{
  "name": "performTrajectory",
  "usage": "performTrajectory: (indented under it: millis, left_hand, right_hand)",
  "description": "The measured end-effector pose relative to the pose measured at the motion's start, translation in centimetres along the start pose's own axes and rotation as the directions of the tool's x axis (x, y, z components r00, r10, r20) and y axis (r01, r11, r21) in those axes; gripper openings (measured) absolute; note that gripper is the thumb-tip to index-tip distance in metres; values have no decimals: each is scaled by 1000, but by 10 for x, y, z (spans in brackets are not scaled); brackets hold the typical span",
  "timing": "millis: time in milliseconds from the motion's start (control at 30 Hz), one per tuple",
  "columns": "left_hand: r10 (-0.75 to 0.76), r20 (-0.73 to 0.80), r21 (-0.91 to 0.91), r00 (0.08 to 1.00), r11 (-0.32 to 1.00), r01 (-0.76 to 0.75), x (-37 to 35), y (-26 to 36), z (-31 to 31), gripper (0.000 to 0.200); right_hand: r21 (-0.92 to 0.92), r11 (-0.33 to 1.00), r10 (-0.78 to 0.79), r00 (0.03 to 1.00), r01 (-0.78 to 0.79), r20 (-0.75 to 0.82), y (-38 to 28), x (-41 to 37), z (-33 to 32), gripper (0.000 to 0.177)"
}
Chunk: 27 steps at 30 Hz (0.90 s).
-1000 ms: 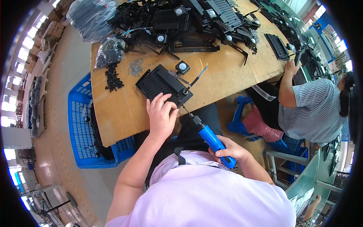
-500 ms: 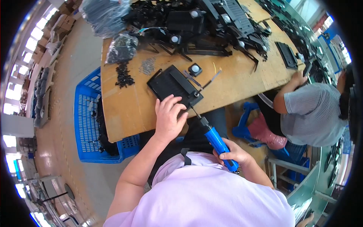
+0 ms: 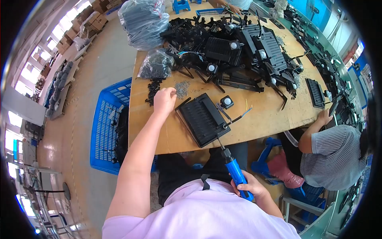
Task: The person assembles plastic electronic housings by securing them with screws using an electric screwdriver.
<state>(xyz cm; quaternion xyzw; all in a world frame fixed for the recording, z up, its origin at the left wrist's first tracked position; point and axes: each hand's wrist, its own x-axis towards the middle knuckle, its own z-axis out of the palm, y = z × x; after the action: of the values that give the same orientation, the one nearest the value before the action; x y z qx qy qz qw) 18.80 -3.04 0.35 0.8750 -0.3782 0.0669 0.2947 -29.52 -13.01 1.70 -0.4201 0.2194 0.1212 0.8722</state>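
Observation:
My right hand point(image 3: 250, 185) is wrapped round a blue electric screwdriver point(image 3: 238, 175), whose bit points up at the near edge of a black finned floodlight housing point(image 3: 203, 119). The housing lies on the wooden table, with a small sensor point(image 3: 227, 102) with a white dome and a cable with bare wire ends beside it. Over the table's left part, my left hand point(image 3: 164, 100) has its fingers pinched together; whatever they hold, if anything, is too small to make out. Close to it lie a pile of small silvery parts point(image 3: 182, 89) and a pile of small black parts point(image 3: 153, 88).
A heap of black housings and brackets point(image 3: 223, 51) covers the table's far side. Plastic bags point(image 3: 156, 63) lie at the far left. A blue crate point(image 3: 104, 131) stands left of the table point(image 3: 274, 119). At the right, a co-worker point(image 3: 330, 155) sits by the table.
My left hand has left the floodlight housing and moved left and away, to the small-part piles; its fingers have closed. The screwdriver stays in my right hand. The camera view has shifted.

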Motion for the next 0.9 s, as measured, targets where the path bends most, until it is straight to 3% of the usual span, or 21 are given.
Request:
performTrajectory:
  millis: [67, 267, 333, 367, 433, 467, 667, 767, 900]
  left_hand:
    - [19, 9, 163, 1000, 986, -20, 10, -7, 6, 13]
    - [83, 48, 208, 995, 974, -91, 19, -9, 8, 6]
    - [161, 64, 262, 985, 950, -172, 25, -27, 14, 11]
    - [162, 86, 278, 983, 943, -180, 25, -23, 7, 17]
    - [83, 138, 270, 987, 956, -118, 23, -3, -7, 17]
    - [106, 106, 184, 989, 975, -125, 24, -14, 1, 14]
    - [32, 83, 223, 996, 973, -50, 11, -4, -7, 10]
    - [122, 1, 191, 993, 974, -119, 4, 11, -19, 10]
    - [-5, -11, -164, 1000, 987, 3, -29, 65, -32, 10]
  right_hand:
    - [3, 1000, 4, 1000, -4, -11, 0, 1, 1, 71]
    - [12, 1000, -3, 1000, 3, 14, -1, 3, 2, 71]
    - [-1, 1000, -2, 999, 2, 32, 2, 9, 0, 81]
    - [-2, 1000, -11, 1000, 12, 12, 3, 7, 0, 87]
    - [0, 1000, 10, 1000, -10, -4, -3, 2, 6, 77]
    - [-26, 1000, -1, 1000, 0, -19, -5, 0, 8, 74]
    - [-60, 998, -15, 1000, 16, 14, -1, 5, 0, 67]
    - [-59, 998, -11, 1000, 12, 19, -1, 5, -2, 71]
    - [-38, 999, -17, 1000, 18, 22, -1, 6, -2, 75]
